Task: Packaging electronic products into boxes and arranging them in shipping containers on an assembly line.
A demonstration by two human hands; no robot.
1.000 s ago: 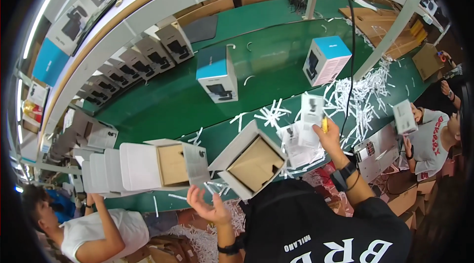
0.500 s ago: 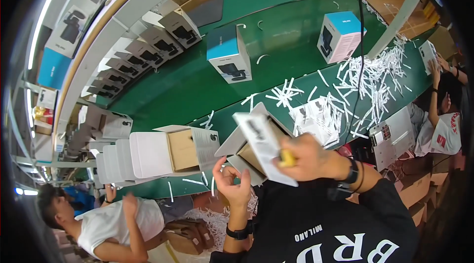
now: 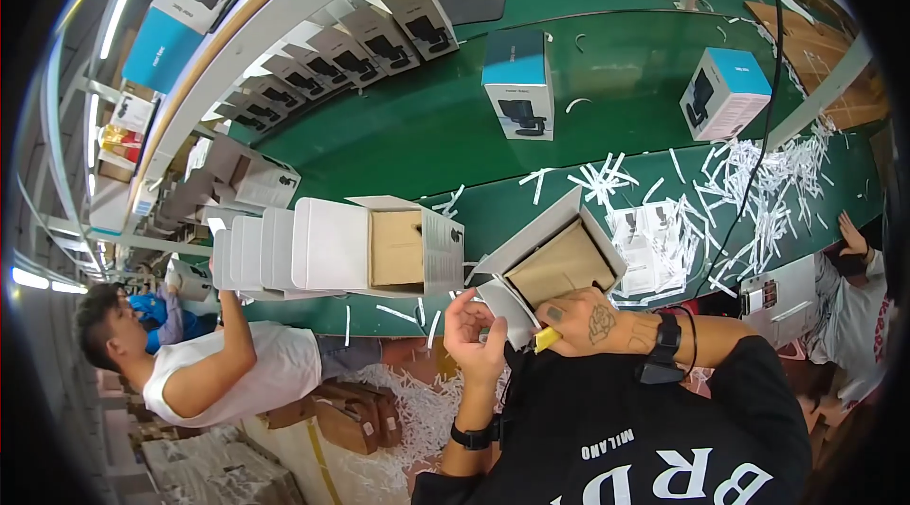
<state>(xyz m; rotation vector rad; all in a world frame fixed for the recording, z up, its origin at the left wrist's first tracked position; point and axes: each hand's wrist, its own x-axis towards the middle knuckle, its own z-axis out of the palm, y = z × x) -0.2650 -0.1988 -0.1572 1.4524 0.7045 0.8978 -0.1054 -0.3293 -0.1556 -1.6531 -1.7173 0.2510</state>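
Observation:
An open white box [image 3: 588, 213] with a brown cardboard insert [image 3: 559, 268] stands tilted at the table's near edge. My right hand [image 3: 592, 320] lies against its near side, closed round a small yellow object [image 3: 546, 339] whose kind is mostly hidden. Beside the box's lower left flap [image 3: 509, 314] is my left hand [image 3: 474, 339], its fingers curled loosely and thumb apart, with nothing seen in them. Immediately left stands another open white box [image 3: 444, 244] with a brown insert [image 3: 396, 249], first in a row of open boxes.
White printed leaflets [image 3: 645, 240] and paper strips [image 3: 758, 178] lie right of the box. Two blue-topped boxes [image 3: 519, 98] [image 3: 725, 93] stand farther back. A black cable [image 3: 763, 140] hangs at right. Co-workers sit at left [image 3: 237, 363] and far right [image 3: 858, 287].
My right hand has come down to the box; the white printed panel it held no longer shows in it. The view has shifted. The far-right co-worker's box is out of sight.

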